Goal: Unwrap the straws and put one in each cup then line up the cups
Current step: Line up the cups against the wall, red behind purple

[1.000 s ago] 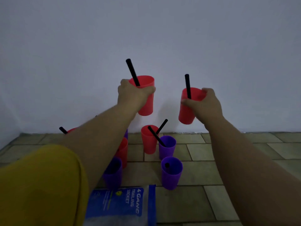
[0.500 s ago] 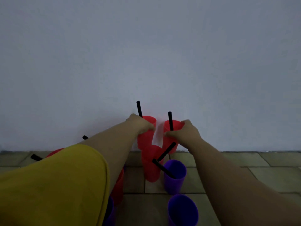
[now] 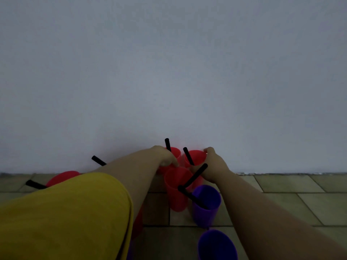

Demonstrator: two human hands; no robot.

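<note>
Arms outstretched; left hand [image 3: 165, 156], right hand [image 3: 214, 164] each gripping red cup [image 3: 196, 157]

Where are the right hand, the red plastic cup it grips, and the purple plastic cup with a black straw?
Right hand [image 3: 215, 165]: head view, back of the hand.
Red plastic cup it grips [image 3: 198, 156]: head view, inner wall.
Purple plastic cup with black straw [image 3: 204, 217]: head view, front outer wall.

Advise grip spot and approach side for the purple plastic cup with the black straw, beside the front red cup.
Grip the purple plastic cup high, just under the rim, from its right. It stands upright and widens upward, so a high grip should hold. Its black straw leans out over the left rim, and the red plastic cup stands close on that side.
</note>
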